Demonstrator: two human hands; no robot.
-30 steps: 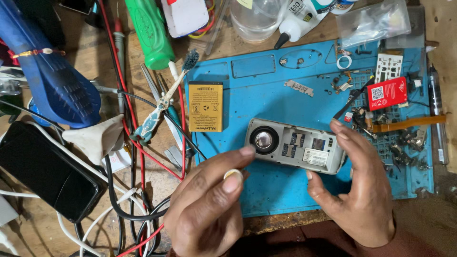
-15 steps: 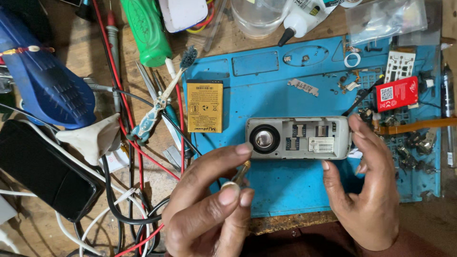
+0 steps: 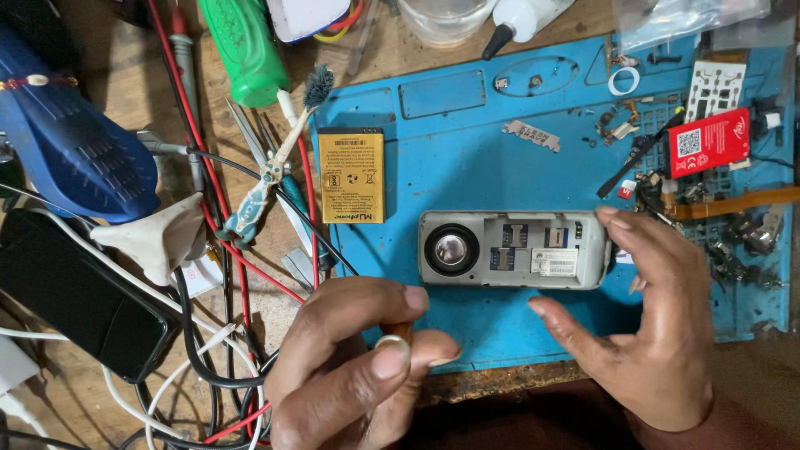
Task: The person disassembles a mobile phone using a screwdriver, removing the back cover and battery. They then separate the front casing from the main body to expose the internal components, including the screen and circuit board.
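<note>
Near the bench's front edge, left hand [image 3: 350,367] fingers pinch a small tool [image 3: 398,333]; right hand [image 3: 658,325] fingers, spread apart, barely steady the opened phone [image 3: 512,250], which could slide.

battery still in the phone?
No. The yellow battery lies on the blue mat, apart from the opened phone, whose bay shows bare slots.

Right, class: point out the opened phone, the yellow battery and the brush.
opened phone [image 3: 512,249], head view, on its grey back frame beside the round speaker.
yellow battery [image 3: 351,175], head view, middle of its label face.
brush [image 3: 318,86], head view, on its dark bristle head.
</note>
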